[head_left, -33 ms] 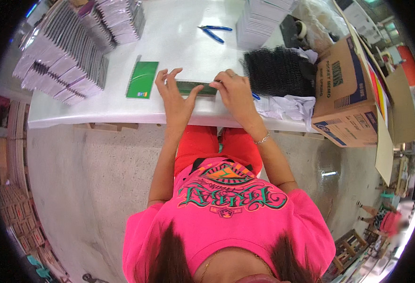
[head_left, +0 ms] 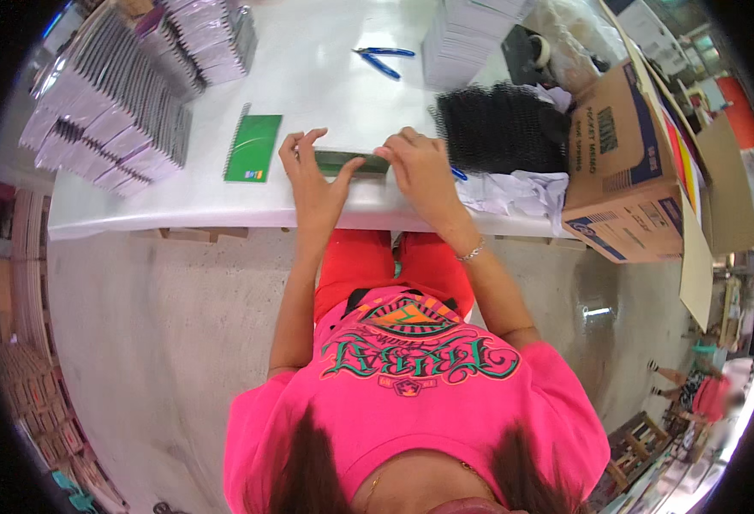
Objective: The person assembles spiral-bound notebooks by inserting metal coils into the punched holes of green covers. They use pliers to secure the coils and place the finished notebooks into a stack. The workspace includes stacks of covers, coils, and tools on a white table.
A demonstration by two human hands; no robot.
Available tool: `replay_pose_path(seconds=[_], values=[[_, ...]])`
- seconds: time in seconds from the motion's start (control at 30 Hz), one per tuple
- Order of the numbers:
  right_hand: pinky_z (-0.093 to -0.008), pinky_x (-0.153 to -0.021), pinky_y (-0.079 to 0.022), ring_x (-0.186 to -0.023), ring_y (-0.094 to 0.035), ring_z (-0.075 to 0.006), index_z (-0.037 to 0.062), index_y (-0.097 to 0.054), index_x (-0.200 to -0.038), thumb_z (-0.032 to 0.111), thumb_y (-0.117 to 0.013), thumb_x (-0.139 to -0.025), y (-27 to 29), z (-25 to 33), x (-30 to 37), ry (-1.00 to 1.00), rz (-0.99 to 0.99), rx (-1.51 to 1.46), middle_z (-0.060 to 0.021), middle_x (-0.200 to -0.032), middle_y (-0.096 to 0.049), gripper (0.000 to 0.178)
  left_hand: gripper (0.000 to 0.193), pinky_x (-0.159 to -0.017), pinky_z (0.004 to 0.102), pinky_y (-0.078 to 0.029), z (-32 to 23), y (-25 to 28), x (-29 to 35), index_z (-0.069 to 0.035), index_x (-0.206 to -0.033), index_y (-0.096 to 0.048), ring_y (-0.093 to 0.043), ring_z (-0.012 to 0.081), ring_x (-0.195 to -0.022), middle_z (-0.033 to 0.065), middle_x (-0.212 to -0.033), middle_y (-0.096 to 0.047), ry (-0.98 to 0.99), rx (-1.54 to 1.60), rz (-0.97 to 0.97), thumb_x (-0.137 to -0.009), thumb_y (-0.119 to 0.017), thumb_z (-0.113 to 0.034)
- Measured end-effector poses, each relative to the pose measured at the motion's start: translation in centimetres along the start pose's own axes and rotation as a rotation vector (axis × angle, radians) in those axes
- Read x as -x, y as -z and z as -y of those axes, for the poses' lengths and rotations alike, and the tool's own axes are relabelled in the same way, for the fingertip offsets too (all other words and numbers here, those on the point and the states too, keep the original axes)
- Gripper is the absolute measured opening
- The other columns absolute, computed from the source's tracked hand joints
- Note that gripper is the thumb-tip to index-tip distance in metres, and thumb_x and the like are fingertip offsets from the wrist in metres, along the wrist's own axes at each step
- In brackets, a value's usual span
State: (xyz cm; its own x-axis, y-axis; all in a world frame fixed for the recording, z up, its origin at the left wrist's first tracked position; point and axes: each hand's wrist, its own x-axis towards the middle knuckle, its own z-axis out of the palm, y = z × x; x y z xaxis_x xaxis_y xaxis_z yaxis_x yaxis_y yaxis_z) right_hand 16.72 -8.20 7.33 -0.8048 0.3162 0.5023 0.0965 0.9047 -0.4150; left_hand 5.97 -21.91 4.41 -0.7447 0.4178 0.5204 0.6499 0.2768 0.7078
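A small dark green notebook (head_left: 372, 165) is held near the table's front edge, seen nearly edge-on. My left hand (head_left: 315, 184) grips its left end, with the thumb along the near side and the index finger raised. At the other end, the fingers of my right hand (head_left: 421, 167) pinch together on the notebook's right edge; whether they also hold a binding coil cannot be made out. To the left of my hands lies a bright green spiral notebook (head_left: 253, 148). A pile of black binding coils (head_left: 501, 128) sits just right of my right hand.
Blue-handled cutters (head_left: 384, 62) lie farther back on the white table (head_left: 180, 218). Tall stacks of spiral notebooks (head_left: 107, 94) stand at left, a white paper stack (head_left: 467, 43) at the back. Crumpled paper (head_left: 518, 195) and an open cardboard box (head_left: 621, 163) occupy the right.
The whole view has shifted slightly, so things appear a little farther left. Both hands keep nearly the same hold on the dark green notebook.
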Motion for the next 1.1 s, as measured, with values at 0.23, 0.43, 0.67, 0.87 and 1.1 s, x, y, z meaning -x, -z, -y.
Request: replay_pose_path(seconds=[0.23,0.43,0.67,0.87,1.1], values=[[-0.0480,-0.088,-0.045,-0.097,-0.061,-0.0352,0.0064,-0.066,-0.105,0.015,-0.062,-0.091,7.3,-8.0,-2.2,-0.084,-0.075,0.226,-0.0137,-0.106,-0.065,0.017,0.054,-0.092,0.0415,-0.042,1.2,1.3,-0.6,-0.005,-0.110,-0.050,-0.049,0.0330,-0.106,0.0144,-0.109,-0.044,0.076,0.119,0.202,-0.074,-0.085,-0.023],[-0.0423,-0.097,-0.044,-0.113,-0.058,-0.0390,0.0033,-0.058,-0.119,0.031,-0.079,-0.078,17.1,-19.2,1.0,-0.474,-0.023,0.250,-0.0227,-0.119,-0.062,0.054,0.053,-0.091,0.0396,-0.042,2.3,1.9,-2.0,-0.004,-0.110,-0.048,-0.050,0.0303,-0.102,0.0131,-0.108,-0.045,-0.025,0.133,0.306,-0.076,-0.083,-0.025],[-0.0346,-0.091,-0.047,-0.102,-0.062,-0.0256,0.0021,-0.066,-0.114,0.041,-0.087,-0.070,17.3,-21.0,2.3,-0.739,0.033,-0.049,-0.0136,-0.108,-0.068,0.063,0.063,-0.096,0.0371,-0.040,3.9,1.8,-3.1,-0.003,-0.115,-0.047,-0.047,0.0272,-0.107,0.0116,-0.110,-0.044,-0.026,0.254,0.408,-0.074,-0.084,-0.032],[-0.0283,-0.081,-0.049,-0.086,-0.063,-0.0148,0.0036,-0.072,-0.102,0.034,-0.082,-0.079,15.9,-13.0,0.2,-0.570,-0.219,-0.041,-0.0072,-0.092,-0.070,0.039,0.084,-0.105,0.0383,-0.035,4.6,1.0,-2.3,-0.007,-0.128,-0.041,-0.043,0.0273,-0.120,0.0110,-0.123,-0.044,0.061,0.358,0.395,-0.066,-0.090,-0.036],[-0.0332,-0.102,-0.043,-0.120,-0.052,-0.0201,0.0071,-0.060,-0.092,0.054,-0.077,-0.078,6.4,-6.6,-0.6,-0.216,0.487,-1.259,-0.0167,-0.138,-0.055,0.052,0.092,-0.105,0.0377,-0.035,4.6,0.5,-2.4,-0.009,-0.130,-0.041,-0.042,0.0270,-0.121,0.0109,-0.125,-0.043,0.057,0.385,0.387,-0.060,-0.093,-0.038]])
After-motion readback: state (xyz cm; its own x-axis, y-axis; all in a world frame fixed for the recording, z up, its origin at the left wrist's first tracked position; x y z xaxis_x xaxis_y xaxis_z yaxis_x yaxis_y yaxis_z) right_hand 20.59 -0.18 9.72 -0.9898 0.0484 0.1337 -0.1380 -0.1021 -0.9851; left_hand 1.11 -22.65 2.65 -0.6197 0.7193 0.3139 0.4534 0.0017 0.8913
